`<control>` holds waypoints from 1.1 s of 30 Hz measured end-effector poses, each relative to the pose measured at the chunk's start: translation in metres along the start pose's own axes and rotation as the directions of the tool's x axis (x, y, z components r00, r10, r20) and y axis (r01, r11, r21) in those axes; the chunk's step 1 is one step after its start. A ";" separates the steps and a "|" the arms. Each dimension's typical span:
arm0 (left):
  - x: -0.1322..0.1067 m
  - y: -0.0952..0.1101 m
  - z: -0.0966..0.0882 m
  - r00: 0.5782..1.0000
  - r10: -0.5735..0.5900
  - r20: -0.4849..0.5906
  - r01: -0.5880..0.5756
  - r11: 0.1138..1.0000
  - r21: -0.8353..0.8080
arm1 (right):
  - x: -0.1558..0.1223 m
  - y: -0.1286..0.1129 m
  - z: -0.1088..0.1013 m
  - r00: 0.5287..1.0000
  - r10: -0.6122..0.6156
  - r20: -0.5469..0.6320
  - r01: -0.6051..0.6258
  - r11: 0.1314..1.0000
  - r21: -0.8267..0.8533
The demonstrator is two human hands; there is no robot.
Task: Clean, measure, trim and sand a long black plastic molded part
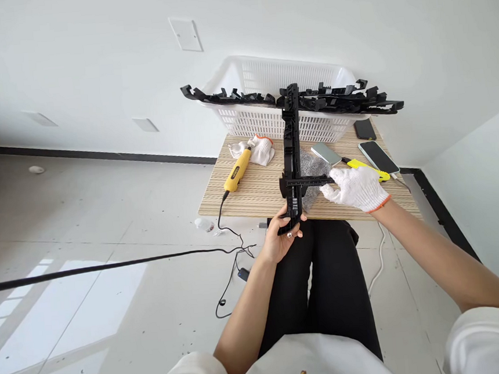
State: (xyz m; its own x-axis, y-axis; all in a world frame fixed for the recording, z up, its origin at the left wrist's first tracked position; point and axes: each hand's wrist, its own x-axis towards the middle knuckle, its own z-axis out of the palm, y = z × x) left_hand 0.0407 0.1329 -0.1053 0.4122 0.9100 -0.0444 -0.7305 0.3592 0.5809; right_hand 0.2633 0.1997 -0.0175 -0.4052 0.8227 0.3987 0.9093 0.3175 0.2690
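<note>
My bare left hand grips the lower end of a long black plastic trim piece, which points away from me over the table. In a white knit glove with an orange cuff, my right hand pinches one end of a black caliper. The caliper lies across the trim piece near its lower end, with its jaws at either side. Just beyond the gloved hand, a yellow utility knife is partly hidden by it. A grey cloth lies beneath the caliper.
A white plastic basket at the back carries several black plastic strips across its rim. A corded yellow power tool and a white glove lie left on the striped table. Two phones lie right, near a silver flat object.
</note>
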 end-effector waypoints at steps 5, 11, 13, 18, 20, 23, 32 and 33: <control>0.001 0.001 -0.001 1.000 0.000 -0.002 0.000 1.000 0.003 | -0.001 0.001 0.002 1.000 -0.006 -0.019 0.006 1.000 0.012; 0.001 0.000 0.000 1.000 -0.006 -0.013 0.006 1.000 0.004 | -0.004 0.002 0.004 0.999 -0.019 -0.034 0.019 1.000 -0.011; 0.000 0.000 0.000 1.000 -0.004 -0.014 0.004 1.000 0.001 | -0.005 0.001 0.003 0.999 -0.012 -0.041 0.011 0.999 -0.035; 0.000 0.000 -0.001 1.000 0.000 -0.010 0.000 1.000 0.012 | -0.010 -0.003 0.000 0.998 -0.011 -0.055 0.008 0.999 -0.046; 0.001 0.000 -0.001 1.000 0.000 -0.011 0.001 1.000 0.020 | -0.013 -0.003 -0.001 0.998 -0.007 -0.059 0.003 0.999 -0.054; 0.000 0.000 0.000 1.000 -0.002 -0.017 0.003 1.000 0.021 | -0.015 -0.003 -0.001 0.998 0.007 -0.067 -0.013 0.997 -0.082; -0.001 0.000 0.003 1.000 0.008 -0.010 -0.007 0.999 0.048 | -0.020 -0.009 0.003 0.996 0.015 -0.093 -0.025 0.994 -0.107; 0.000 0.000 0.003 1.000 0.008 -0.012 -0.008 0.999 0.049 | -0.021 -0.009 0.003 0.995 0.009 -0.102 -0.020 0.994 -0.103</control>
State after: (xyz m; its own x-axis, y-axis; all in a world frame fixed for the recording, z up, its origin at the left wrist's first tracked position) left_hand 0.0418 0.1320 -0.1030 0.3995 0.9154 -0.0492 -0.7059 0.3414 0.6206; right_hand 0.2634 0.1810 -0.0307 -0.4044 0.7731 0.4887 0.9025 0.2509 0.3500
